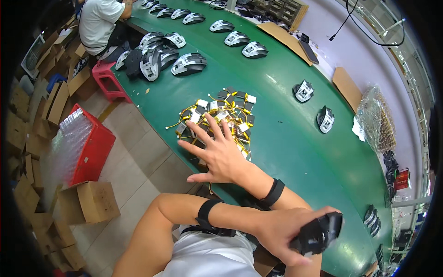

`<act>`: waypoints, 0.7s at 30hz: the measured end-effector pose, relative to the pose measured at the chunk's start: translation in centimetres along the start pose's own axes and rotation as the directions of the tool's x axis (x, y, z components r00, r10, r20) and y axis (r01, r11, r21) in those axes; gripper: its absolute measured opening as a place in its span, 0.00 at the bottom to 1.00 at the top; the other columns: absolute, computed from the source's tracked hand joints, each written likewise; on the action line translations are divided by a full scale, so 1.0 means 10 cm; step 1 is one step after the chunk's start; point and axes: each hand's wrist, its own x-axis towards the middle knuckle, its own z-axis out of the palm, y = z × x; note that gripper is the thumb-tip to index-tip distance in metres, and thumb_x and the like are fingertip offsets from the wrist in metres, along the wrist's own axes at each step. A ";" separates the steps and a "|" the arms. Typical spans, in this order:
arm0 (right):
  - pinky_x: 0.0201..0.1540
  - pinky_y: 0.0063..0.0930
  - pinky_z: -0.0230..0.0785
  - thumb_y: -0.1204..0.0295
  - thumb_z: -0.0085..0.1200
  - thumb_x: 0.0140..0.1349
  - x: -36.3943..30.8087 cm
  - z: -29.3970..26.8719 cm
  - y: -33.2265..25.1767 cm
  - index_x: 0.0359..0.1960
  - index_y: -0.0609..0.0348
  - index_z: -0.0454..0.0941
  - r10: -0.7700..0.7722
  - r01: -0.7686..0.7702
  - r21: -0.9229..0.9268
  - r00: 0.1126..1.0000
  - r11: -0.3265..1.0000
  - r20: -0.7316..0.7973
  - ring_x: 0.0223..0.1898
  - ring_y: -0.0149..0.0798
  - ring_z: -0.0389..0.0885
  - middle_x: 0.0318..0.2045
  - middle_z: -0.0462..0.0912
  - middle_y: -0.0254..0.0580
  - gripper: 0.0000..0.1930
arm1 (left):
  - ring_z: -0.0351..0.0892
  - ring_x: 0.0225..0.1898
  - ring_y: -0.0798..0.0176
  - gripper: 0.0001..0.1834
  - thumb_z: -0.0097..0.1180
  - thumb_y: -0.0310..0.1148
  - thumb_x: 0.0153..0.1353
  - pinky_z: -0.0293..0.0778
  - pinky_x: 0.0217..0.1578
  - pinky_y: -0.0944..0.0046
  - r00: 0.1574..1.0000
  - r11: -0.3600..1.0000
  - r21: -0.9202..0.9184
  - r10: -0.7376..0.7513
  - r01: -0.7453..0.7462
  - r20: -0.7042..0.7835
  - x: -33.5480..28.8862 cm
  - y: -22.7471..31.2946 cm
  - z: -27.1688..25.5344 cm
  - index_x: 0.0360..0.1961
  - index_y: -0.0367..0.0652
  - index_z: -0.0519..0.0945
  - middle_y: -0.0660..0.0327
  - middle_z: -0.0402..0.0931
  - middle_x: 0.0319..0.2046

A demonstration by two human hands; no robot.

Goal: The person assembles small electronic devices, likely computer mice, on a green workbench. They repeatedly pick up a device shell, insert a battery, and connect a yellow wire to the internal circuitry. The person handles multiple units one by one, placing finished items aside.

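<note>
My forearms cross, so my left hand (279,231) is over on the right side. Its fingers are wrapped round a dark computer mouse (318,233), held above the near edge of the bench. My right hand (219,159) reaches over a pile of small battery packs (200,104) with its fingers spread and nothing gripped. The packs are silver and dark grey, with yellow tape and thin wires; the hand hides part of the pile. Whether its fingertips touch the packs I cannot tell. A black band circles each wrist.
The green bench (286,147) carries a cluster of grey-and-black mice (189,64) at the far left and a spaced row (237,39) along the back. A red crate (94,152) and an open cardboard box (99,201) stand on the floor. A person (99,25) sits at the far left.
</note>
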 end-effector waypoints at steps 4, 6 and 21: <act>0.66 0.69 0.47 0.36 0.56 0.54 -0.31 -0.04 0.11 0.63 0.34 0.73 0.051 -0.048 -0.148 0.999 0.988 0.017 0.70 0.60 0.56 0.70 0.61 0.42 0.36 | 0.68 0.60 0.59 0.38 0.66 0.34 0.53 0.62 0.63 0.57 0.955 0.936 -0.191 -0.288 0.296 0.068 -0.16 0.12 -0.17 0.63 0.36 0.63 0.58 0.73 0.54; 0.67 0.68 0.47 0.43 0.59 0.56 -0.46 -0.10 0.11 0.63 0.32 0.72 0.068 -0.062 -0.133 0.997 0.989 0.038 0.70 0.57 0.56 0.69 0.63 0.38 0.33 | 0.68 0.61 0.59 0.34 0.65 0.35 0.54 0.62 0.64 0.56 0.972 0.967 -0.096 -0.236 0.236 0.013 -0.29 -0.01 -0.24 0.61 0.38 0.68 0.57 0.73 0.55; 0.72 0.58 0.43 0.58 0.61 0.54 -2.38 -0.70 0.26 0.57 0.50 0.79 0.522 -0.500 -0.307 0.853 0.810 -0.012 0.71 0.58 0.57 0.66 0.69 0.44 0.28 | 0.81 0.50 0.42 0.48 0.59 0.59 0.54 0.82 0.48 0.45 0.432 0.945 0.168 0.031 0.281 -0.902 -2.12 1.34 -1.10 0.65 0.33 0.61 0.36 0.75 0.50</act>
